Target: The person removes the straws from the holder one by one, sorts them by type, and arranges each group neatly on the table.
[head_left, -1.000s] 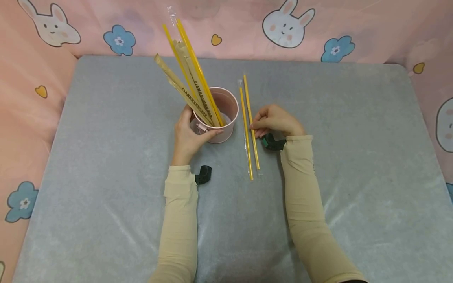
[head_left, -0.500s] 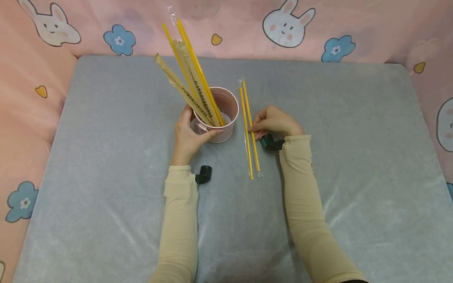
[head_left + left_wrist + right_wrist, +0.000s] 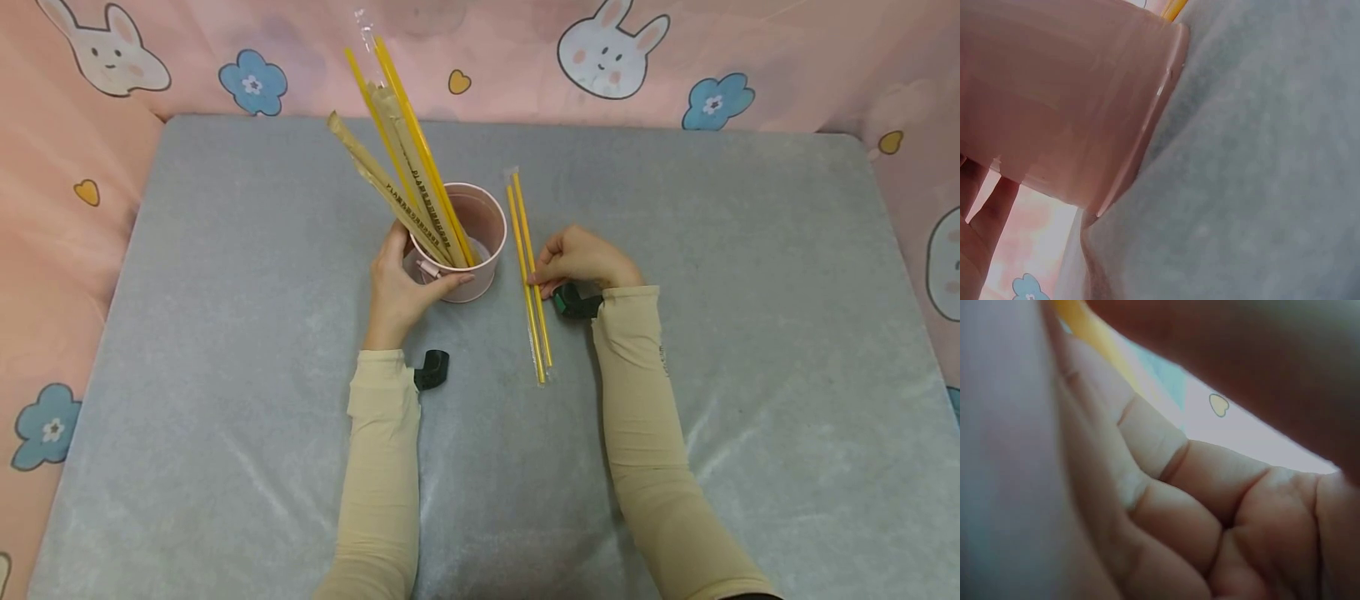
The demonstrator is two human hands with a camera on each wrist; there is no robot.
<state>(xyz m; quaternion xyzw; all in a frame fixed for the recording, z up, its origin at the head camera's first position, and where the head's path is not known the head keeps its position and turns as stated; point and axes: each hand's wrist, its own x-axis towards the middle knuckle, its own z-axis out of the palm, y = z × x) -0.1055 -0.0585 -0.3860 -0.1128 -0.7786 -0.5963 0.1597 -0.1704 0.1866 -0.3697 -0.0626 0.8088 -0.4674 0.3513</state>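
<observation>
My left hand (image 3: 396, 292) grips a pink bucket (image 3: 486, 221) from its left side, thumb along the near rim. The bucket's wall (image 3: 1072, 94) fills the upper left of the left wrist view, its base at the grey cloth. Yellow straws (image 3: 423, 152) and paper-wrapped straws (image 3: 371, 172) lean leftward out of it. To its right, two yellow straws in clear film lie almost side by side. My right hand (image 3: 585, 257) pinches the right straw (image 3: 544, 335) near its middle; its fingertips reach the left straw (image 3: 533, 333). A blurred yellow straw (image 3: 1110, 351) shows past the fingers in the right wrist view.
A grey cloth (image 3: 765, 350) covers the table. Pink curtains (image 3: 495, 50) with rabbits and flowers stand behind and at both sides. Each wrist carries a small black camera, such as the left wrist camera (image 3: 432, 371).
The right straw has slid slightly toward me and leftward. The left straw's near end has swung right, so the two lie closer together. My left hand and the bucket stay put.
</observation>
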